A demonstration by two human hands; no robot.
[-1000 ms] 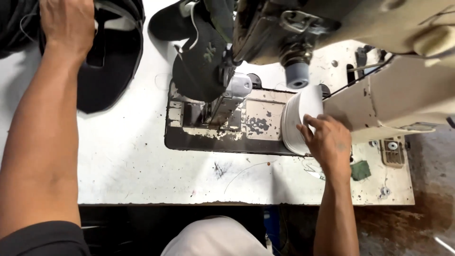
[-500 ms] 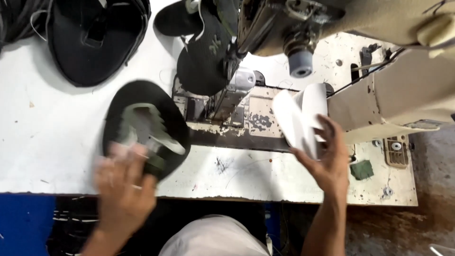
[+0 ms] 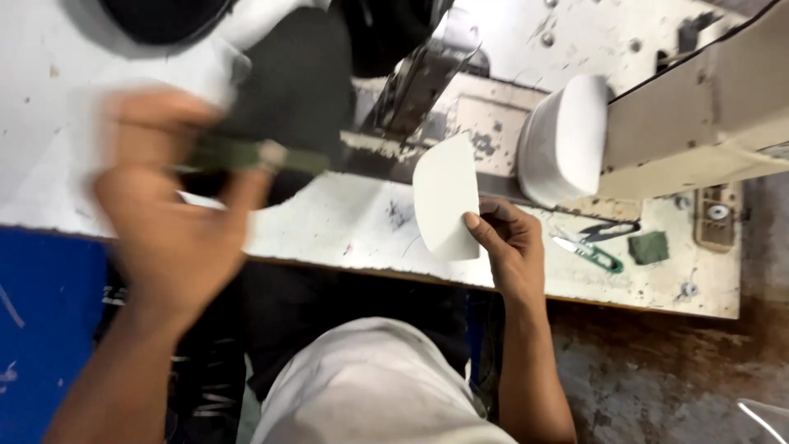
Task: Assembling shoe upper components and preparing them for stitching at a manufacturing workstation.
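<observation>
Over table edge point(image 3: 625, 298) — right hand point(image 3: 508, 247) fingers pinch white visor piece point(image 3: 445, 197) | left hand point(image 3: 177, 210) blurred, fingers grip dark cap point(image 3: 288, 107)

A worn white worktop point(image 3: 345, 222) carries a cream-coloured sewing machine point(image 3: 690, 131) at the far right. Near its base lie green-handled thread snips point(image 3: 588, 251), just beside a small dark green fabric scrap point(image 3: 649, 247). A stack of white curved pieces point(image 3: 563, 140) leans against the machine.
</observation>
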